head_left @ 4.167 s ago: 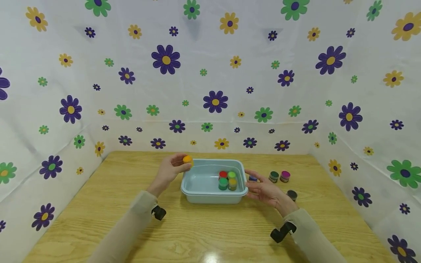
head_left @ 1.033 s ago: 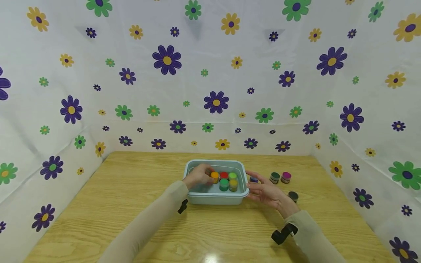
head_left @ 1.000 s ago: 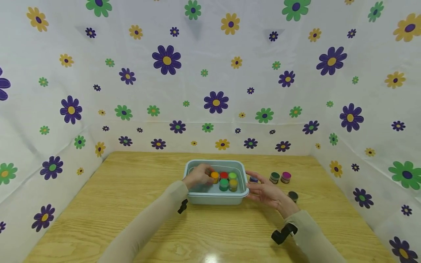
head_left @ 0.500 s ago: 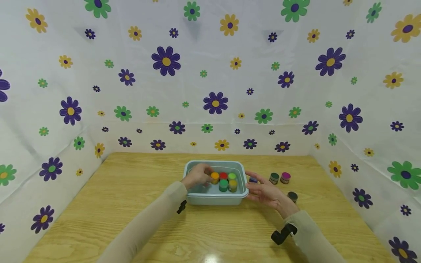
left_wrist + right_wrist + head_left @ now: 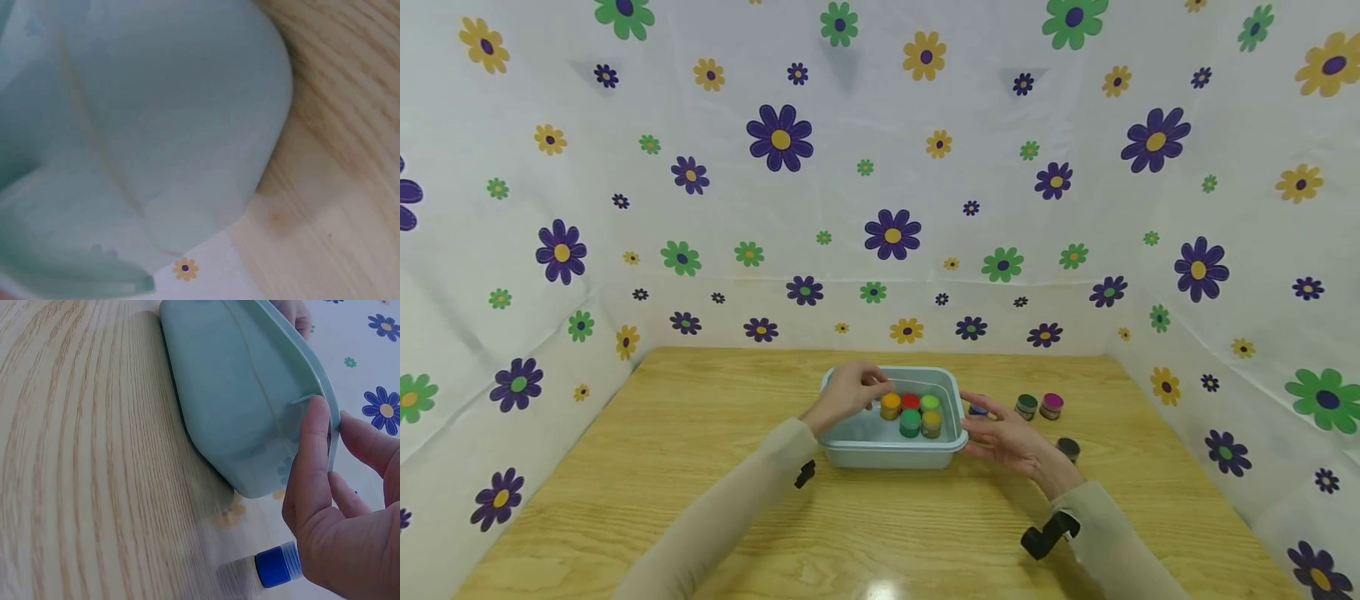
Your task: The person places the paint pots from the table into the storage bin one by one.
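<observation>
Centrally, at the middle of the head view, stood a pale blue-green tub (image 5: 887,454) on a wooden table (image 5: 700,433), walled round by white cloth printed with flowers.

Held five small paint jars toward its right half: an orange-lidded jar (image 5: 891,405) at the left of the group, then red (image 5: 911,402), green (image 5: 910,421), light green (image 5: 930,402) and yellow (image 5: 932,422).

Hovered over the tub's left side: the left hand (image 5: 848,393), fingers loosely curled, tips just beside the orange-lidded jar. Could not be told whether those tips touched the lid. Showed only a blurred tub wall in the left wrist view.

Steadied the tub at its right edge: the right hand (image 5: 1007,433), rim lightly pinched between thumb and fingers, plain in the right wrist view.

Lay just behind that hand a blue-capped jar (image 5: 976,408). Further right on the table stood a dark green jar (image 5: 1025,405), a magenta jar (image 5: 1051,404) and, nearer the frame's bottom, a dark jar (image 5: 1067,448).

Probably best done by lifting the left fingers straight up, clear of the lids, so as not to tip the packed jars. Wise, too, to keep the rim held firm against sliding.
</observation>
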Demonstrator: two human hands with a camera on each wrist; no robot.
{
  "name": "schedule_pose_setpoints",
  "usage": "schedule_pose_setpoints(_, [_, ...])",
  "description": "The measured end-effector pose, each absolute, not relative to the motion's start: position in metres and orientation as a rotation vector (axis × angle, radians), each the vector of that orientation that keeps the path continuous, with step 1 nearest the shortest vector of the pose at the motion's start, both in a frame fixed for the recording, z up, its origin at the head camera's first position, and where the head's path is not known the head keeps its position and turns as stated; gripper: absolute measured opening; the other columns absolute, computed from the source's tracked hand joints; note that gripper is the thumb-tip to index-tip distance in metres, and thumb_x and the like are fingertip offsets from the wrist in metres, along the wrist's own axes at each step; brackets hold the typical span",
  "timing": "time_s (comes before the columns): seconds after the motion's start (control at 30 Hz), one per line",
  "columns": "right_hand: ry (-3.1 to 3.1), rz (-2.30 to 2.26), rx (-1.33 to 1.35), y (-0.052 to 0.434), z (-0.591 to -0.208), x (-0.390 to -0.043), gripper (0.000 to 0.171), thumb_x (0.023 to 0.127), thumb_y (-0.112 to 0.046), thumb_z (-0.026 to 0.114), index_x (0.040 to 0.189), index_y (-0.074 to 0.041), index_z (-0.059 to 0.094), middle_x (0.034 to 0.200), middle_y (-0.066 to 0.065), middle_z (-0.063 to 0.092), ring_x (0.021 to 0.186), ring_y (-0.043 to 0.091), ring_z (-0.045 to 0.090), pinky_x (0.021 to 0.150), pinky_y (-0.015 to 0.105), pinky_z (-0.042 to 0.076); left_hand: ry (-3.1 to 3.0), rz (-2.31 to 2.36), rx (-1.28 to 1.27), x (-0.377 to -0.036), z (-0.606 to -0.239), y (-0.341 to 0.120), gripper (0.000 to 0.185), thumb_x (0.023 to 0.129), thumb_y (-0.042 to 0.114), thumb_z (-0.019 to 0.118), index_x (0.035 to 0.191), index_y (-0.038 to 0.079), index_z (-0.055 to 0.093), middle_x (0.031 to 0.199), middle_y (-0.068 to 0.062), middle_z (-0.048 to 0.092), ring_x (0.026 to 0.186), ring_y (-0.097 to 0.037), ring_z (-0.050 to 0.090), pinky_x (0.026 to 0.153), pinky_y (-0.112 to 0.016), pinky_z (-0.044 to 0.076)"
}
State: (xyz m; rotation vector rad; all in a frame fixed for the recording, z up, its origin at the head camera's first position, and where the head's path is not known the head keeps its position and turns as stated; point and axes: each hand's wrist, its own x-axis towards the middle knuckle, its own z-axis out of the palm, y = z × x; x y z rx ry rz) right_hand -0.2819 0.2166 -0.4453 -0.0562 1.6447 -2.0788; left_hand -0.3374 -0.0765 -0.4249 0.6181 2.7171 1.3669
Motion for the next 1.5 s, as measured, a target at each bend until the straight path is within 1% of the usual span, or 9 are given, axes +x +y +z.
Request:
schedule_pose_setpoints(0.2, [1.663,-2.079,-0.056,0.219,-0.443,-0.28,0.068,0.097,-0.008,0.06,0.156,-0.011,0.024,0.134,0.015,0.053,0.103,0.018,0.067,0.085,0.029,0.06,2.702,1.454,0.566,-0.335,-0.416,-0.084,0.025,0.094,0.031,0.066,0.099,0.008,0.072,0.078,-0.016,0.068,0.054,-0.016,0.052,0.047,-0.023,0.042])
schedule_pose_setpoints(0.3, [1.678,-2.075,-0.051,0.22,-0.443,-0.28,0.067,0.098,-0.009,0.059,0.155,-0.01,0.025,0.133,0.013,0.053,0.102,0.017,0.067,0.084,0.028,0.06,2.701,1.509,0.564,-0.335,-0.415,-0.089,0.026,0.095,0.03,0.065,0.1,0.005,0.071,0.074,-0.015,0.066,0.052,-0.013,0.049,0.047,-0.024,0.042])
schedule_pose_setpoints(0.53, [1.693,-2.07,-0.039,0.223,-0.44,-0.278,0.068,0.098,-0.011,0.06,0.155,-0.005,0.025,0.133,0.014,0.056,0.105,0.018,0.067,0.093,0.032,0.057,2.699,1.581,0.516,-0.332,-0.417,-0.103,0.026,0.095,0.032,0.065,0.098,0.007,0.072,0.073,-0.016,0.066,0.053,-0.015,0.051,0.047,-0.024,0.044])
schedule_pose_setpoints(0.73, [1.658,-2.093,-0.064,0.226,-0.44,-0.277,0.064,0.098,-0.008,0.058,0.153,-0.002,0.026,0.129,0.014,0.061,0.106,0.021,0.068,0.099,0.036,0.053,2.721,1.616,0.458,-0.324,-0.415,-0.112,0.021,0.094,0.029,0.067,0.095,0.009,0.073,0.068,-0.01,0.063,0.066,-0.035,0.059,0.053,-0.025,0.045])
schedule_pose_setpoints(0.87, [1.648,-2.103,-0.053,0.228,-0.44,-0.277,0.064,0.099,-0.005,0.056,0.153,0.001,0.023,0.126,0.011,0.064,0.106,0.019,0.068,0.1,0.035,0.052,2.646,1.727,0.369,-0.319,-0.417,-0.118,0.018,0.094,0.026,0.068,0.094,0.009,0.073,0.066,-0.007,0.063,0.06,-0.025,0.056,0.053,-0.024,0.043])
schedule_pose_setpoints(0.97, [1.672,-2.104,-0.038,0.23,-0.439,-0.277,0.062,0.099,-0.005,0.056,0.152,0.003,0.025,0.119,0.005,0.068,0.102,0.014,0.069,0.098,0.033,0.053,2.538,1.842,0.295,-0.315,-0.417,-0.123,0.02,0.093,0.027,0.069,0.094,0.007,0.073,0.066,-0.004,0.062,0.055,-0.013,0.048,0.048,-0.021,0.039])
schedule_pose_setpoints(1.03, [1.711,-2.1,-0.037,0.231,-0.438,-0.278,0.058,0.099,-0.006,0.056,0.151,0.004,0.03,0.113,0.0,0.068,0.097,0.011,0.068,0.095,0.03,0.055,2.481,1.898,0.259,-0.312,-0.418,-0.127,0.021,0.093,0.027,0.069,0.093,0.006,0.072,0.066,-0.003,0.062,0.053,-0.012,0.046,0.046,-0.02,0.037])
schedule_pose_setpoints(1.27, [1.814,-2.124,-0.017,0.24,-0.431,-0.281,0.053,0.097,-0.008,0.06,0.145,0.003,0.04,0.106,-0.001,0.064,0.091,0.009,0.064,0.087,0.025,0.059,2.457,1.943,0.179,-0.304,-0.425,-0.14,0.02,0.093,0.019,0.069,0.101,0.0,0.071,0.079,-0.008,0.062,0.06,-0.012,0.047,0.049,-0.022,0.04])
schedule_pose_setpoints(1.5, [1.927,-2.121,-0.025,0.252,-0.429,-0.283,0.042,0.097,-0.009,0.061,0.138,-0.004,0.053,0.118,0.004,0.06,0.096,0.009,0.063,0.089,0.023,0.057,2.556,1.848,0.125,-0.294,-0.429,-0.148,0.035,0.089,0.013,0.073,0.121,0.002,0.066,0.114,-0.014,0.063,0.09,-0.021,0.057,0.071,-0.036,0.056])
